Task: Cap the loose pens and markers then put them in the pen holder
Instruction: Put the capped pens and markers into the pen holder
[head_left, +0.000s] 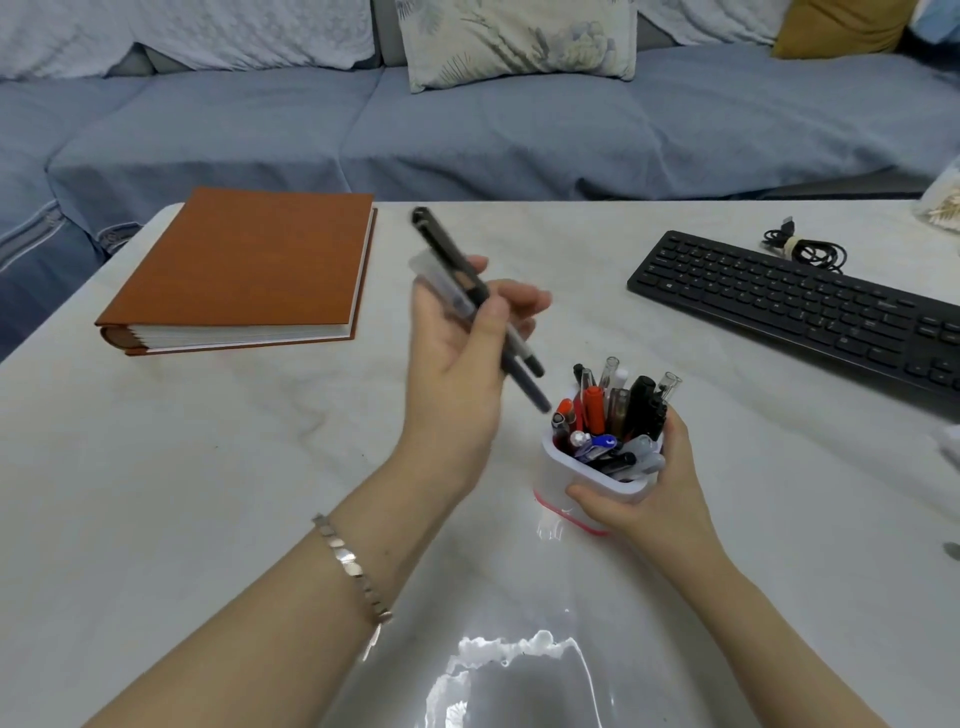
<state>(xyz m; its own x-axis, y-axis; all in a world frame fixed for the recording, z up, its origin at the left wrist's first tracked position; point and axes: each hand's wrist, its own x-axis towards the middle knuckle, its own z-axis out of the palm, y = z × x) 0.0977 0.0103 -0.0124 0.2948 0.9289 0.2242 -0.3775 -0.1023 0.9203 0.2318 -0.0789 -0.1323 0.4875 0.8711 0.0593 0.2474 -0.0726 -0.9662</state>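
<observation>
Rust-orange book (244, 265); black keyboard (800, 306); white, pink-based pen holder (582, 483).

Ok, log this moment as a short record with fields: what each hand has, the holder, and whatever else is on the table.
left hand: holds two pens, one black, one clear-bodied, tips angled down toward the holder
right hand: grip around the pen holder, steadying it
pen holder: white, pink base, upright, crowded with pens and markers
table: orange book far left, black keyboard right, coiled cable behind the keyboard

Keyboard (810, 306) cut off right
</observation>
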